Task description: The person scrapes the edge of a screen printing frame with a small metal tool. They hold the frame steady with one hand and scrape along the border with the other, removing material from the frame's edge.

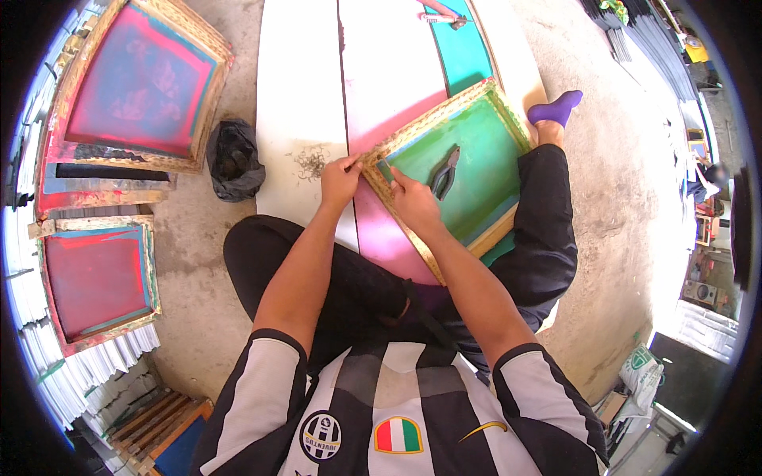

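Observation:
A wooden screen-printing frame (401, 228) with green-stained mesh lies slanted across my lap and the board in front of me. At its left corner my left hand (341, 181) is closed in a pinch; whatever is between the fingertips is too small to make out. My right hand (415, 205) is closed over the frame's left bar, thumb and finger near the inside of the same corner. Dark-handled pliers (444, 173) rest on the mesh, just right of my right hand. A scatter of small thin dark bits (311, 161) lies on the white board, left of my left hand.
A white, pink and teal board (298, 71) stretches out ahead. A pink-handled tool (446, 17) lies at its far end. Left of it sits a black plastic bag (236, 161). Larger stained screens (208, 99) lean at the left. My sock-covered foot (556, 109) is beyond the frame.

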